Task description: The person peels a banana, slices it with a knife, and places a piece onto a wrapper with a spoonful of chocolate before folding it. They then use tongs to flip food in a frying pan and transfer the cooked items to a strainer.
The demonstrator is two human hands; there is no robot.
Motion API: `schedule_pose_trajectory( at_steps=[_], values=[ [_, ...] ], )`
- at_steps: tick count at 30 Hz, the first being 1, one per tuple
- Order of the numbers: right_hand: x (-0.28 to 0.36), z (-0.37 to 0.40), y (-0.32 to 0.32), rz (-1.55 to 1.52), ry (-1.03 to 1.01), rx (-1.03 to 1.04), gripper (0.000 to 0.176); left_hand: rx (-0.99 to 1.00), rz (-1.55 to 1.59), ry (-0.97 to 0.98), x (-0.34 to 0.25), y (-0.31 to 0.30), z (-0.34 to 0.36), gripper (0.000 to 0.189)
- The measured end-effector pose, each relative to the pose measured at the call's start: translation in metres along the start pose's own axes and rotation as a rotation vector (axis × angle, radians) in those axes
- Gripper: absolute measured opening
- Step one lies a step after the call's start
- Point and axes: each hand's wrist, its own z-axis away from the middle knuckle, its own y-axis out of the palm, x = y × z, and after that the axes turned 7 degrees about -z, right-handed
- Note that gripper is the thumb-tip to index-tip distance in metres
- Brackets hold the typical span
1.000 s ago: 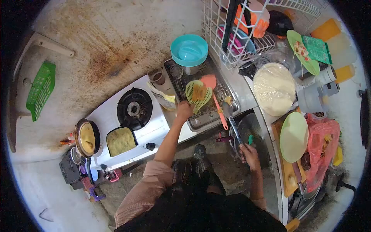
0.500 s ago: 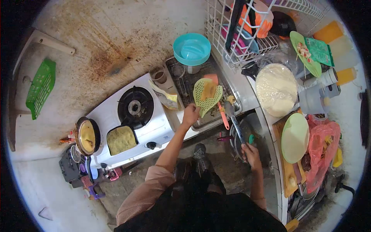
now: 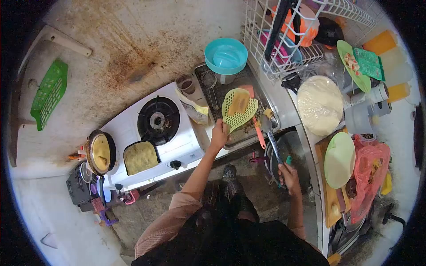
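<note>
Lying on a yellow-green perforated scoop [image 3: 248, 117], over the metal tray [image 3: 276, 116]: one flat brown piece [image 3: 239, 102]. Left hand [image 3: 219, 134]: fingers closed round the scoop's handle. Right hand [image 3: 289, 177]: fingers wrapped round the handle of a metal ladle [image 3: 272, 138], its head near the scoop. Beneath the scoop, partly hidden: one orange spatula [image 3: 259, 133]. At the tray's far end: one turquoise bowl [image 3: 226, 55]. Beside the tray: one white stove [image 3: 190, 146].
</note>
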Motion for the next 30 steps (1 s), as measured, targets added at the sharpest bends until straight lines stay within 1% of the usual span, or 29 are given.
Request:
schedule_pose_trajectory(
  at_steps=[2,3,6,9,11,12,15,17,18,21,24,27,30],
  values=[
    [-0.003,-0.001,0.000,0.005,0.000,0.002,0.024,-0.104,-0.166,0.075,0.018,0.008,-0.006,0.019],
    [-0.001,0.001,0.001,0.009,-0.001,0.002,0.024,-0.155,-0.247,0.115,0.018,0.009,-0.006,0.019],
    [0.004,0.005,0.004,0.015,-0.013,0.001,0.024,-0.102,-0.190,0.119,0.015,0.008,0.000,0.021],
    [0.000,0.006,0.004,0.001,-0.017,-0.009,0.025,-0.131,-0.061,0.130,0.003,0.011,0.008,0.021],
    [-0.002,0.005,0.001,0.014,-0.014,-0.020,0.025,-0.232,-0.168,0.222,0.012,0.015,0.001,0.021],
    [-0.003,0.005,0.001,0.029,-0.014,-0.027,0.025,-0.281,-0.223,0.269,0.006,0.013,0.001,0.020],
    [-0.003,0.009,-0.001,0.017,-0.050,-0.003,0.027,-0.165,-0.067,0.087,-0.013,0.011,0.009,0.020],
    [-0.003,0.012,0.001,0.013,-0.046,-0.003,0.028,-0.216,-0.122,0.205,0.013,0.015,-0.002,0.020],
    [-0.001,0.013,0.001,0.023,-0.029,-0.023,0.028,-0.241,-0.150,0.266,0.010,0.013,-0.002,0.020],
    [-0.002,0.013,0.000,0.034,-0.029,-0.044,0.028,-0.267,-0.140,0.243,-0.002,0.010,0.008,0.021],
    [-0.006,0.010,0.000,0.021,-0.040,-0.033,0.028,-0.219,-0.065,0.214,-0.006,0.007,0.014,0.021],
    [-0.003,0.011,0.001,0.023,-0.041,-0.013,0.027,-0.173,0.009,0.122,-0.003,0.007,0.016,0.021],
    [-0.005,0.009,0.000,0.027,-0.058,0.013,0.026,-0.148,-0.043,0.172,0.008,0.006,0.015,0.021]
  ],
)
